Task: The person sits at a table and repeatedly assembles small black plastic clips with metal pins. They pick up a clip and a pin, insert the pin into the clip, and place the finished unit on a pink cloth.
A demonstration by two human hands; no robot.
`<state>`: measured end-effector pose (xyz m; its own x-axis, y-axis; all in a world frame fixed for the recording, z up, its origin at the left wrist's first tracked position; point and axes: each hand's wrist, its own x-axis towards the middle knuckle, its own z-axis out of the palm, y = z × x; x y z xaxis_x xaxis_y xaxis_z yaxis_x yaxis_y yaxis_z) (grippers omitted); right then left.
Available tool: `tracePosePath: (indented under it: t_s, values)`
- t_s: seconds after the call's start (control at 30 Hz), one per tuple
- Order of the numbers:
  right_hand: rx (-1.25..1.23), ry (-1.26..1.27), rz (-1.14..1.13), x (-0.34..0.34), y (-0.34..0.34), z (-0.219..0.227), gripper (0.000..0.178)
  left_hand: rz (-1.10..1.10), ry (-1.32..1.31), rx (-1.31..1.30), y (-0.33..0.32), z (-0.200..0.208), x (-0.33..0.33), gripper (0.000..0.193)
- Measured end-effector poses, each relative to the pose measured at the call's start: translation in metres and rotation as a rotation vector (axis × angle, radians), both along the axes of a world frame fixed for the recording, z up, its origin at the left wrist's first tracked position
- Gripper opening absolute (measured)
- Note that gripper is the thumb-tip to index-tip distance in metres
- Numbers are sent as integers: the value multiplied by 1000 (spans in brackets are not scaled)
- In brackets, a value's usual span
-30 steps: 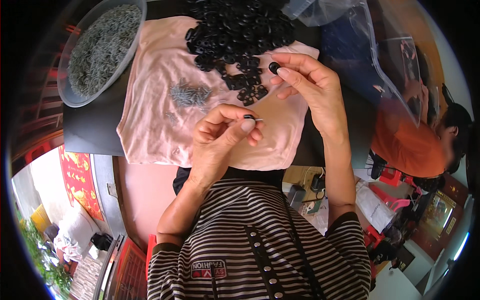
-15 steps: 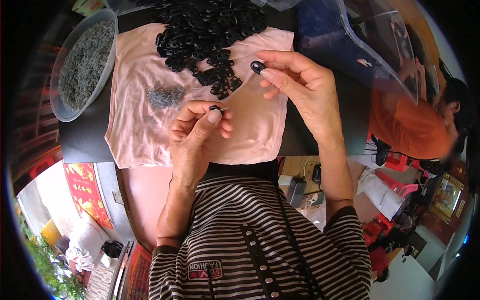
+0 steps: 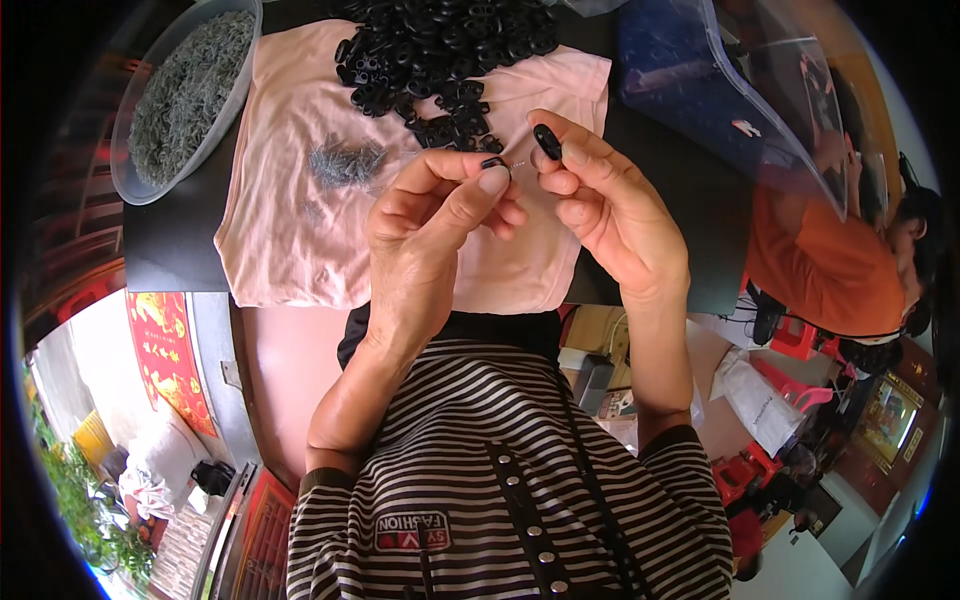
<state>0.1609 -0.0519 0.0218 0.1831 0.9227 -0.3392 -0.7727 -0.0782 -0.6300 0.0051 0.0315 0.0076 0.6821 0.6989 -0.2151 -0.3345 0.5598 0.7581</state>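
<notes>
My left hand [image 3: 430, 225] pinches a small black cord-lock piece [image 3: 491, 163] between thumb and forefinger. From its right end a thin metal spring [image 3: 517, 164] sticks out toward the other hand. In the thumb and fingers of my right hand [image 3: 625, 205] stands an oval black cord-lock body [image 3: 547, 142], held upright, a short gap from the spring's tip. Just beyond the hands, loose black cord-lock parts [image 3: 455, 130] lie on a pink cloth [image 3: 290, 240]. Left of them a small heap of springs [image 3: 345, 163] rests on the same cloth.
A large pile of black parts [image 3: 440, 45] covers the cloth's far side. At the far left stands a clear tub [image 3: 120, 165] full of springs. A transparent plastic bin [image 3: 690, 110] sits to the right. A person in orange [image 3: 835, 250] is beyond the table's right edge.
Both hands have come closer together; the left has moved right and up. The right-hand piece has turned more upright. The whole table view has shifted slightly up and right.
</notes>
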Motion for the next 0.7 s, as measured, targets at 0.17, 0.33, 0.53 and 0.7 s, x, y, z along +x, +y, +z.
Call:
tracePosePath:
  t_s: [0.17, 0.33, 0.53, 0.7]
  values:
    - [-29, -162, -47, -11, 0, 7, 31, 36, -20, 7, 0, -2, 1, 11]
    - [-2, -459, -103, -25, 3, 16, 31, 51, -30, 13, 1, -2, 1, 13]
    - [54, -708, -210, -31, 6, 15, 29, 76, -32, 10, 2, -4, 0, 15]
    - [60, -809, -215, -36, 7, 14, 28, 82, -48, 1, 1, -2, -1, 14]
